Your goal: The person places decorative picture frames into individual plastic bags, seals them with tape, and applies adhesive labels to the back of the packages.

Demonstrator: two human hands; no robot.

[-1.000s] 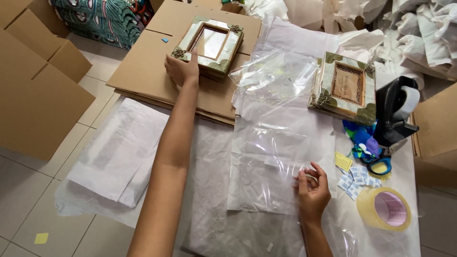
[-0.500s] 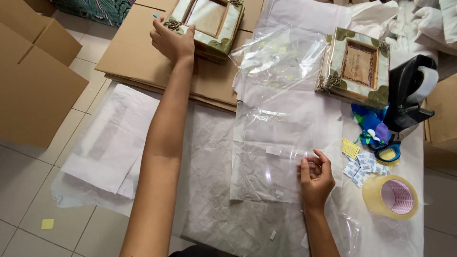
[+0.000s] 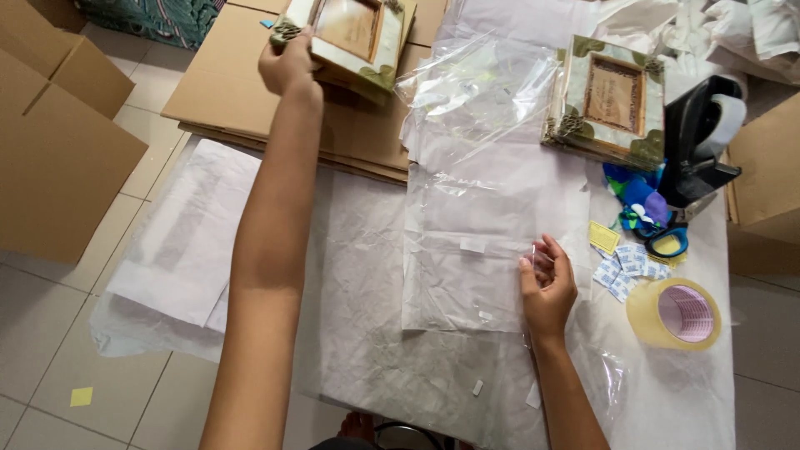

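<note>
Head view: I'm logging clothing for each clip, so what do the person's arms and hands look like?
Both forearms are bare, with no sleeves in view. The left hand and right hand wear no gloves; no watch, bracelet or ring shows. The fingernails look short and unpainted.

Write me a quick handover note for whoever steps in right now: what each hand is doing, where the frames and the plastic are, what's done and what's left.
Left hand: stretched far forward, closed on the corner of an ornate picture frame on top of the flat cardboard stack.
Right hand: resting on the right edge of the clear plastic bag spread on the white paper-covered table; whether it pinches the bag cannot be told.
Second picture frame lies at the bag's far right, unwrapped.
Tape roll, black tape dispenser, scissors and small sachets sit to the right.
Done: bag laid out. Left: neither frame is in plastic yet.
</note>
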